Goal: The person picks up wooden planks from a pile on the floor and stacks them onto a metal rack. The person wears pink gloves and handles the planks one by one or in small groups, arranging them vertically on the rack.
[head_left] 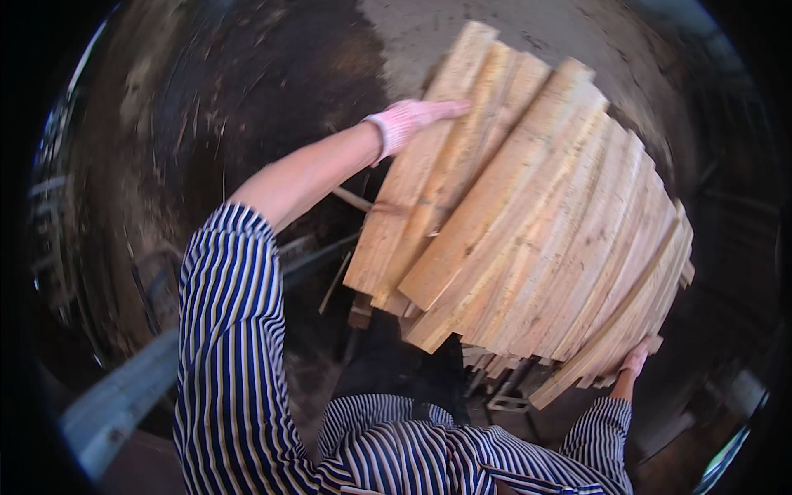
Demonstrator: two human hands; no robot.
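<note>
The wooden boards [536, 231] lie side by side in a slanting, fanned row between the two hands, in front of the striped shirt [396, 450]. Their ends are staggered, so the boards' near and far edges run jagged, and one board toward the right juts out at the near side. The left hand [417, 120], in a pink glove, touches the boards' left edge, fingers stretched over the outermost face; whether they clamp it, I cannot tell. The right hand [635, 360] is at the boards' near right corner, its fingers too hidden to judge. Ground [280, 82] spreads beyond the boards' far and left edges; shorter wood pieces [492, 363] crowd just beneath the near one. Dark knots and specks dot the boards' faces, too blurred to read as lettering.
</note>
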